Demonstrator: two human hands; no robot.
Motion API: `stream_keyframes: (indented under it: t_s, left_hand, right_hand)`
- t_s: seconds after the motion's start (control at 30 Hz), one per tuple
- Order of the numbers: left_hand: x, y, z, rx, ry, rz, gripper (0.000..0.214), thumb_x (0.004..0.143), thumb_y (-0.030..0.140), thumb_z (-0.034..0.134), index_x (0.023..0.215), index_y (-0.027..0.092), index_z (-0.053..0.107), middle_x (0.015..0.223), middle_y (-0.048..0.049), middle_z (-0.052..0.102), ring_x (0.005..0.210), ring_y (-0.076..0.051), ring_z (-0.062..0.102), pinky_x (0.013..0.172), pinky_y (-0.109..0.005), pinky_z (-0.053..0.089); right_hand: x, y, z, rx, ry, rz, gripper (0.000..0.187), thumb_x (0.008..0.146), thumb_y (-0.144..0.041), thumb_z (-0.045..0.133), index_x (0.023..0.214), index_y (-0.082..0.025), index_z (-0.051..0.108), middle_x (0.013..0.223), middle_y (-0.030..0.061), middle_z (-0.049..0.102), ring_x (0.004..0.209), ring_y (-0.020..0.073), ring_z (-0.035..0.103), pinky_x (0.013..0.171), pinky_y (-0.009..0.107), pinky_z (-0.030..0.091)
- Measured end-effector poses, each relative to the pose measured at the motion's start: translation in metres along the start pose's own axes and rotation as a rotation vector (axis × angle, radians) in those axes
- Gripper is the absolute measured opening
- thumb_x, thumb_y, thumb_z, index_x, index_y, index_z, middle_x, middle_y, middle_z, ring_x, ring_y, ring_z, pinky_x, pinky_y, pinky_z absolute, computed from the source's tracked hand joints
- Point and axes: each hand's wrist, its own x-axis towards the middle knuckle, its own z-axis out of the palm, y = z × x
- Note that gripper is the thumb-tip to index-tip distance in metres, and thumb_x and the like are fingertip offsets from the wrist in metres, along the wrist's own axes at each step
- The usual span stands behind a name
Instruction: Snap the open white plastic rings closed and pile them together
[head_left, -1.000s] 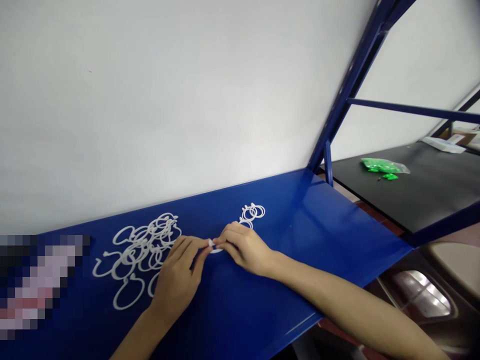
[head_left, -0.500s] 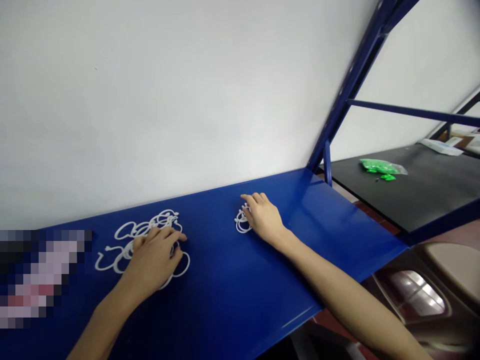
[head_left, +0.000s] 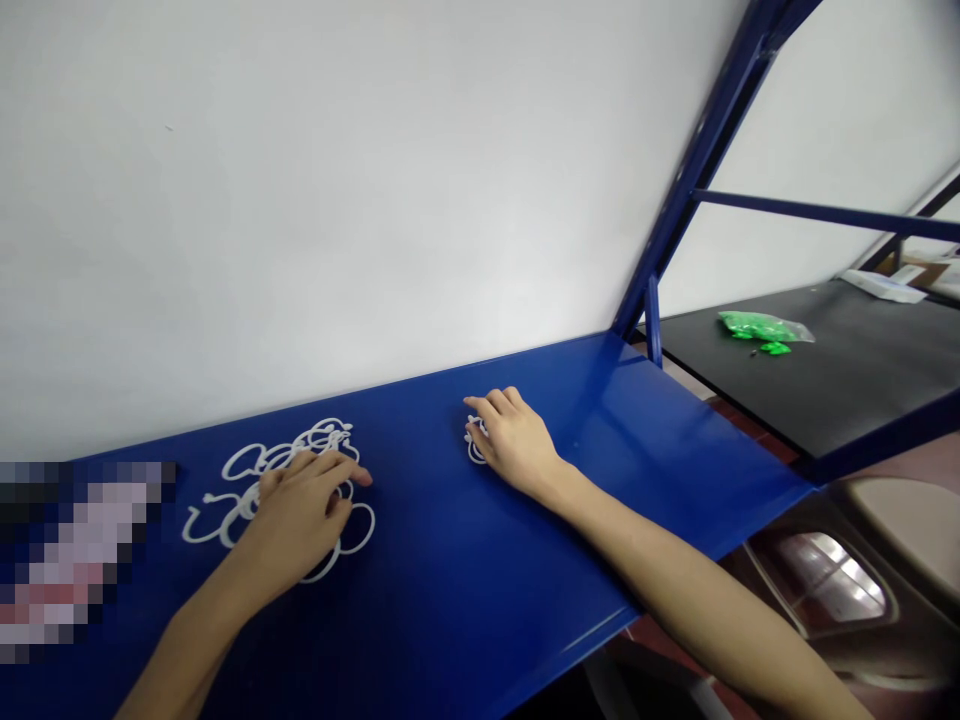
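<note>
On the blue shelf (head_left: 420, 500) lies a tangled pile of white cords (head_left: 358, 540), bent into loops, some with small knobbed ends. My left hand (head_left: 304, 510) rests over this pile, palm down, thumb and index finger apart. It covers the middle of the pile. To the right sits a smaller bundle of white cords (head_left: 475, 447), also looped. Over it is my right hand (head_left: 517, 437), with its index finger stretched out and the thumb apart. Much of the small bundle is hidden beneath that hand.
A white wall (head_left: 375, 200) backs the shelf. At the right stands a blue metal post (head_left: 686, 190). Beyond it, a black table (head_left: 847, 380) holds a clear bag of green pieces (head_left: 761, 328). A brown plastic chair (head_left: 885, 520) stands at lower right. The left edge is pixelated.
My right hand has shifted slightly left, covering more of the small bundle. My left hand stays over the larger pile. The whole view has moved a little.
</note>
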Motion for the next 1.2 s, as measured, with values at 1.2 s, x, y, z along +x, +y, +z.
stream_keyframes:
  t_s: [1.2]
  left_hand:
    - [0.006,0.024,-0.020,-0.345,0.075,-0.290,0.044,0.079,0.067,0.057,0.097,0.029,0.072,0.100,-0.0016,0.074,0.087,-0.022,0.068,0.067,-0.029,0.051]
  right_hand:
    - [-0.006,-0.016,0.003,0.058,-0.047,-0.214,0.034,0.099,-0.029,0.053,0.126,-0.010,0.061,0.103,0.0126,0.061,0.094,0.0247,0.051,0.092,0.041,0.049]
